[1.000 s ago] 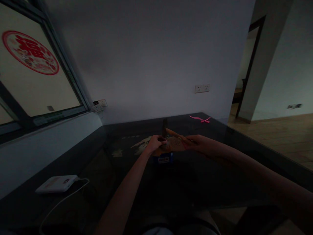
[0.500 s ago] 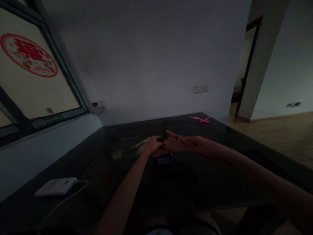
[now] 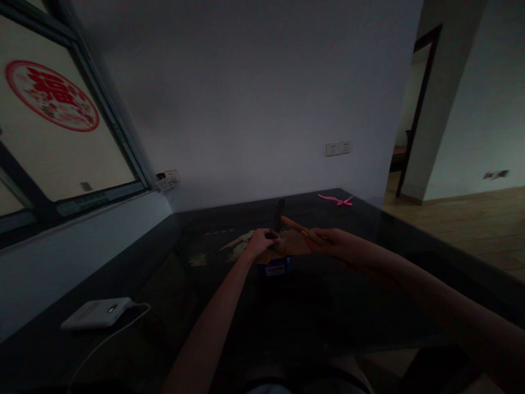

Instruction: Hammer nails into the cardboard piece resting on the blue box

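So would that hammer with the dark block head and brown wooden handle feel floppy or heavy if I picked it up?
The hammer is probably stiff: its handle runs straight from the right hand. It may feel heavy at one end, since the dark head looks like metal.

Hammer (image 3: 296, 225) observed — wooden handle slanted, dark head near-vertical — at a tan, speckled piece (image 3: 292, 241) overlying a blue container (image 3: 283, 267).

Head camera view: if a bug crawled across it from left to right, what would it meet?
Red round sticker on the window → wall socket by the window → left hand → right hand → doorway
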The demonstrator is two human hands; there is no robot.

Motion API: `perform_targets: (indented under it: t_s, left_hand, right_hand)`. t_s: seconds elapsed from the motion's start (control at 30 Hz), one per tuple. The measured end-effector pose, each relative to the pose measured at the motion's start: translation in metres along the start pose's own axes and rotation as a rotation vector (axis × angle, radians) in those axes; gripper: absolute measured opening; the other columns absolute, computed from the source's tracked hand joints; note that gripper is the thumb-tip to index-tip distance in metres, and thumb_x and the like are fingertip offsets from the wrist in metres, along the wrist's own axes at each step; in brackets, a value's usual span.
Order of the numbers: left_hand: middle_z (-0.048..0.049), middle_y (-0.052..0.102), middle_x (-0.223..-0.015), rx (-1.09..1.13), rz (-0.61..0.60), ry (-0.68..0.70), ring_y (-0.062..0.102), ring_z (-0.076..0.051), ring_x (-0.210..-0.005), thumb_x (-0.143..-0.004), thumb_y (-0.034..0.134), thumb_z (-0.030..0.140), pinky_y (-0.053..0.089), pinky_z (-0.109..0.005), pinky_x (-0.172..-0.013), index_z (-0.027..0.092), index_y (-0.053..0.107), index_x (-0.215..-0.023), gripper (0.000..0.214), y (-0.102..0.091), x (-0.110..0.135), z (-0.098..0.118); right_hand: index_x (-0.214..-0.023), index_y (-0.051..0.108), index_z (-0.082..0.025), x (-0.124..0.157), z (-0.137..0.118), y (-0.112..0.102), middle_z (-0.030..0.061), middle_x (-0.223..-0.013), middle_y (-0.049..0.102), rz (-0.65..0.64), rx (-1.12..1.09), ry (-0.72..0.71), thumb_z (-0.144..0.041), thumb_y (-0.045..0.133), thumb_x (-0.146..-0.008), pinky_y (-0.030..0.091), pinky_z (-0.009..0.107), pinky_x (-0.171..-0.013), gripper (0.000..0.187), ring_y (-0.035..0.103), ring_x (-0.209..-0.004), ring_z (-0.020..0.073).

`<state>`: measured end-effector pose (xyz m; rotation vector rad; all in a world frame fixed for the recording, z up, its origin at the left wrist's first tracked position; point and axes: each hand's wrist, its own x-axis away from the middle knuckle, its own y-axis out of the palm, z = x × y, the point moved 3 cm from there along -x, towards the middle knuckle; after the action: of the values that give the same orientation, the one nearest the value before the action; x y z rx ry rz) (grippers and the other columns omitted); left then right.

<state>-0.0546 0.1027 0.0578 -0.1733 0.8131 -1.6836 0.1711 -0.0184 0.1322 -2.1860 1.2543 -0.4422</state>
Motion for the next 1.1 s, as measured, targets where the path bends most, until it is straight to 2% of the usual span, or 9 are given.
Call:
perform_targets:
  t_s: [0.17,0.33,0.47,0.67,0.83,0.9,1.03,1.1]
  left_hand:
    - [-0.0045,0.068,-0.075,-0.023,0.012,0.04,0.061,-0.015,-0.07,-0.066,0.065,0.021,0.046,-0.025,-0.066,0.012,0.068,-0.075,0.013,-0.001,0.002,0.004]
    - [-0.004,0.068,-0.074,-0.052,0.007,0.044,0.06,-0.015,-0.07,-0.067,0.065,0.021,0.045,-0.025,-0.066,0.012,0.068,-0.075,0.013,-0.002,0.003,0.007]
    - [-0.004,0.067,-0.075,-0.072,0.01,0.079,0.061,-0.016,-0.071,-0.068,0.063,0.02,0.046,-0.026,-0.068,0.012,0.067,-0.074,0.011,-0.003,0.004,0.009]
    - [-0.0044,0.067,-0.077,-0.081,0.003,0.127,0.061,-0.016,-0.074,-0.069,0.063,0.019,0.047,-0.027,-0.071,0.013,0.066,-0.076,0.01,-0.004,0.005,0.013]
    - [-0.0072,0.065,-0.094,0.008,0.019,0.195,0.062,-0.017,-0.085,-0.069,0.065,0.026,0.049,-0.029,-0.077,0.014,0.06,-0.094,0.028,-0.011,0.003,0.02]
    - [-0.0076,0.062,-0.099,0.012,0.087,0.229,0.061,-0.016,-0.087,-0.073,0.061,0.026,0.05,-0.029,-0.075,0.015,0.058,-0.1,0.029,-0.02,0.007,0.028]
    - [-0.0059,0.061,-0.097,-0.167,0.377,0.357,0.058,-0.015,-0.087,-0.081,0.051,0.026,0.047,-0.029,-0.079,0.018,0.058,-0.099,0.021,-0.038,0.039,0.061]
    - [-0.006,0.061,-0.093,-0.264,0.36,0.394,0.057,-0.015,-0.085,-0.083,0.047,0.025,0.046,-0.028,-0.08,0.018,0.059,-0.095,0.019,-0.032,0.063,0.075]
  right_hand:
    - [-0.112,0.051,-0.015,0.005,-0.004,-0.003,-0.0071,-0.048,0.042,0.057,-0.075,0.03,-0.034,0.054,-0.079,0.032,0.016,-0.029,0.038,0.04,-0.033,0.006]
    - [-0.12,0.047,-0.015,0.007,-0.002,0.008,-0.0083,-0.05,0.041,0.103,-0.227,-0.008,-0.034,0.053,-0.079,0.031,0.016,-0.028,0.045,0.037,-0.033,0.0053]
    - [-0.124,0.044,-0.017,0.0,0.016,0.024,-0.0094,-0.051,0.04,0.149,-0.388,-0.054,-0.034,0.056,-0.077,0.03,0.015,-0.029,0.051,0.037,-0.034,0.0044]
    - [-0.12,0.042,-0.017,-0.014,0.053,0.054,-0.0113,-0.05,0.038,0.19,-0.748,-0.115,-0.039,0.059,-0.075,0.026,0.014,-0.025,0.053,0.03,-0.029,0.0024]
    - [-0.116,0.043,-0.017,-0.015,0.065,0.058,-0.0132,-0.044,0.035,0.221,-0.922,-0.178,-0.04,0.062,-0.074,0.024,0.013,-0.024,0.051,0.027,-0.026,0.0022]
    - [-0.113,0.044,-0.018,-0.012,0.065,0.055,-0.0121,-0.047,0.037,0.224,-0.969,-0.211,-0.039,0.062,-0.074,0.023,0.013,-0.024,0.048,0.026,-0.027,0.0015]
    - [-0.114,0.045,-0.02,-0.006,0.062,0.051,-0.0108,-0.052,0.039,0.242,-1.032,-0.225,-0.036,0.064,-0.074,0.021,0.013,-0.025,0.047,0.025,-0.029,0.0005]
    - [-0.11,0.047,-0.019,-0.004,0.06,0.05,-0.0105,-0.052,0.039,0.248,-1.027,-0.215,-0.035,0.065,-0.074,0.022,0.014,-0.026,0.043,0.027,-0.031,0.0008]
